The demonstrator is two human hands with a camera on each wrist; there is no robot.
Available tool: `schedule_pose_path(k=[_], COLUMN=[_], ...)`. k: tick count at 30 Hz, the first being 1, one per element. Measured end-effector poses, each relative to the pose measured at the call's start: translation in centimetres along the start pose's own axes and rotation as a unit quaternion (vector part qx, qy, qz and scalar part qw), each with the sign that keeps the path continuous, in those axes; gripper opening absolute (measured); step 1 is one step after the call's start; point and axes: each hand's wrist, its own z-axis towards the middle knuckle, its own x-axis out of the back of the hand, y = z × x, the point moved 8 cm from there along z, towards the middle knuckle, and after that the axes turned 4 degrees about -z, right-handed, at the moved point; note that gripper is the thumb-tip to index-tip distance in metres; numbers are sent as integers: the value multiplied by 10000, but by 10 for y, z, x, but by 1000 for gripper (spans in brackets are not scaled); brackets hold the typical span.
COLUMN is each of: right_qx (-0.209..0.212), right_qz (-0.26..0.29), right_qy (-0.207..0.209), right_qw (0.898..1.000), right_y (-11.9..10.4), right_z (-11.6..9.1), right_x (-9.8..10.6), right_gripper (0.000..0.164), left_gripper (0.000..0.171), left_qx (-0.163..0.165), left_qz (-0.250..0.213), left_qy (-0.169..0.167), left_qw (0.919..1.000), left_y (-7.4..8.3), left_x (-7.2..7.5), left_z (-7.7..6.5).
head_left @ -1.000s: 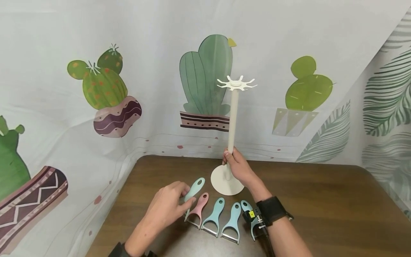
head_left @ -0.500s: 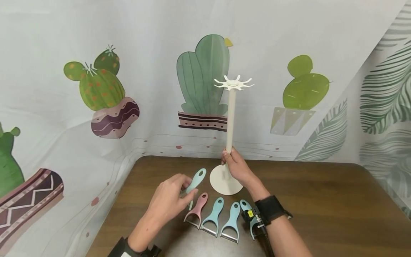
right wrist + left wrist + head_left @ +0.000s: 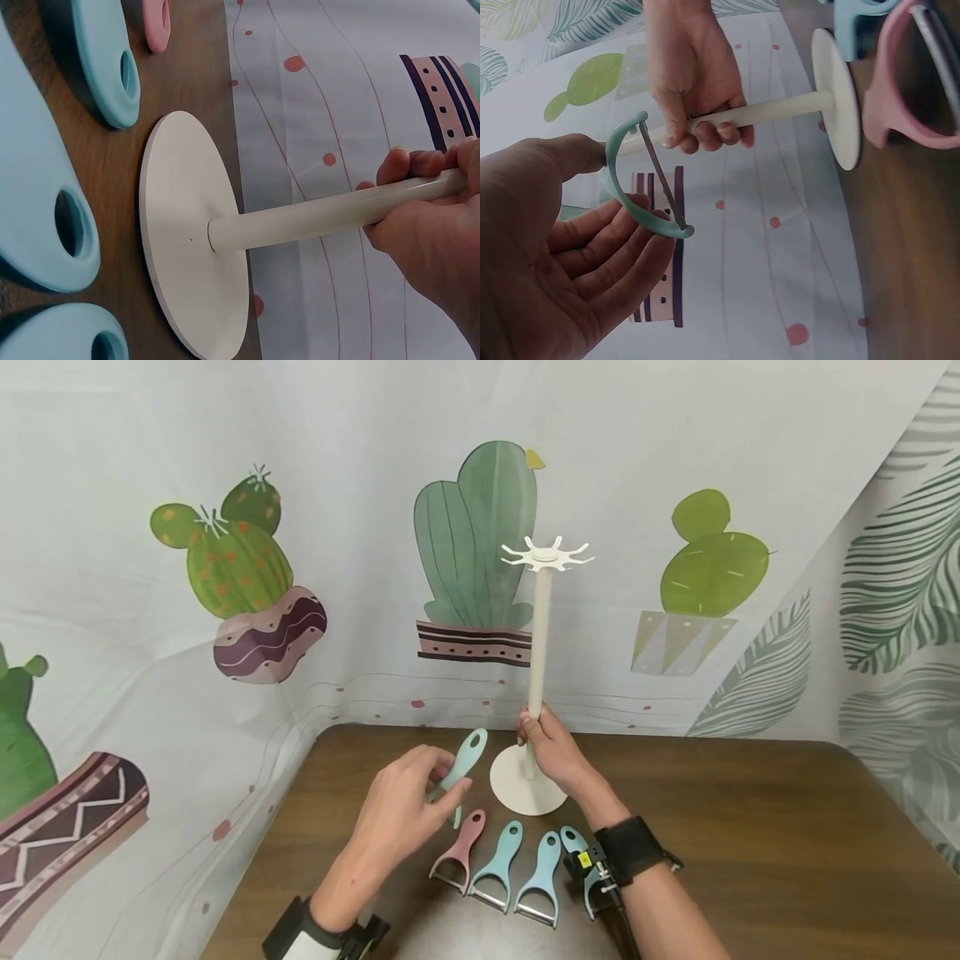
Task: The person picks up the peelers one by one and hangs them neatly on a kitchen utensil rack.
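My left hand (image 3: pixel 405 797) pinches a mint-green peeler (image 3: pixel 467 758) between thumb and fingers, raised above the table with its holed handle end up. In the left wrist view the curved yoke and metal blade of that peeler (image 3: pixel 615 169) face the camera. My right hand (image 3: pixel 557 747) grips the lower post of a cream rack stand (image 3: pixel 538 643), which stands upright on a round base and has a ring of prongs on top. The right wrist view shows fingers and thumb wrapped round the post (image 3: pixel 300 214) above the base (image 3: pixel 187 247).
A pink peeler (image 3: pixel 468 835) lies on the brown wooden table (image 3: pixel 750 827) in front of the stand. Beside it are blue peelers (image 3: pixel 504 856), (image 3: pixel 545 864), and another (image 3: pixel 573 839) partly hidden by the right wrist camera. A cactus-print cloth (image 3: pixel 360 527) hangs behind.
My left hand has lifted the mint-green peeler off the table, upward and slightly right toward the stand. My right hand keeps its grip on the post.
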Motion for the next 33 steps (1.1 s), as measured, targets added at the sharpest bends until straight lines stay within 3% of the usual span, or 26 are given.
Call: schedule_pose_path(k=[21, 33], right_qx=[24, 57], right_qz=[1, 94], right_qy=[47, 113], right_qw=[10000, 9999], right_y=[3, 3], right_z=[0, 0], right_x=[-1, -2], right_gripper=[28, 27], left_gripper=[23, 22], left_qx=[-270, -490], left_qz=[-545, -994], left_qy=[447, 850], left_qw=[9971, 9902], left_y=[20, 27], left_x=[16, 25], left_z=[32, 46])
